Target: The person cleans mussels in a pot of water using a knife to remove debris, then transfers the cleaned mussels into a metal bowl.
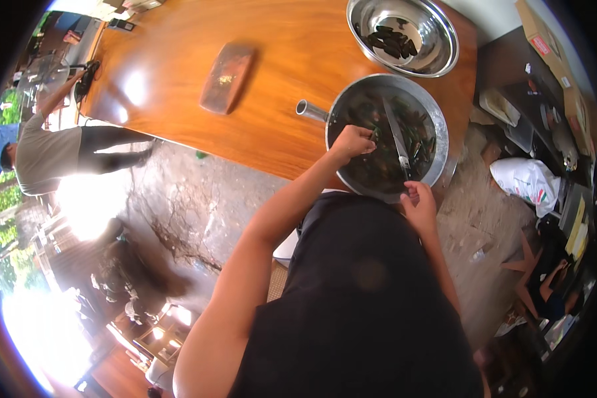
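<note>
A wide metal pan with a tubular handle stands at the table corner before me. Inside it, many green-and-brown mussels lie in murky water. My left hand is over the pan's left half, fingertips pinched on what looks like a small mussel, mostly hidden by the fingers. At the pan's near rim, my right hand grips the handle of a knife. Its long blade points away from me across the pan. Beyond the pan sits a stainless steel bowl with dark mussels at its bottom.
On the wooden table lies a reddish rectangular block, its top worn. A person stands at the table's far left end. To the right are a white sack, shelves with cardboard boxes, and another person lower down.
</note>
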The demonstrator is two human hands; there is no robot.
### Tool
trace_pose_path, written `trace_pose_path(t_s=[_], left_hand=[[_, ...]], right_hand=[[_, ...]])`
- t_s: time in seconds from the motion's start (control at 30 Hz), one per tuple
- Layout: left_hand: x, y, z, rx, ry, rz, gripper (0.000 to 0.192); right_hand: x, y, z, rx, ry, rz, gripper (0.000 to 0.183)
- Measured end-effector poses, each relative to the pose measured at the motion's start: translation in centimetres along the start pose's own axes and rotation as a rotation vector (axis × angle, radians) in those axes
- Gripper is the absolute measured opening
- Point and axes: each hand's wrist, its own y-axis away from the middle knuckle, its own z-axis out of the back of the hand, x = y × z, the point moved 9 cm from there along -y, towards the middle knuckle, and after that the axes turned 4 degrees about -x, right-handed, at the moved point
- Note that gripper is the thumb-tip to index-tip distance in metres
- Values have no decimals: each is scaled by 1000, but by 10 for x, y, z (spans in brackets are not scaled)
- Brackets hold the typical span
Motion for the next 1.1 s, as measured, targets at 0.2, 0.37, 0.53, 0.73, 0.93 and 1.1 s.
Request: trace_pose_path(t_s=[0.2, 0.37, 0.53, 0.73, 0.93, 1.1], left_hand=[[-9, -1, -4, 62, -155, -20, 30], [-73, 10, -17, 96, -294, -97, 38], [-213, 46, -45, 92, -131, -605, 40], [-300, 171, -72, -192, -66, -916, 41], [-186, 150, -38, -240, -74, -537, 40], [-143, 147, 70, -535, 183, -421, 39]], right_hand=[[-14, -10, 4, -125, -1, -108, 20], [-11, -17, 7, -135, -8, -92, 19], [-16, -26, 4, -113, -36, -109, 17], [-12, -38, 29, -282, 52, -96, 13], [-33, -51, 22, -274, -100, -117, 16], [-29, -58, 25, -234, -96, -171, 15]])
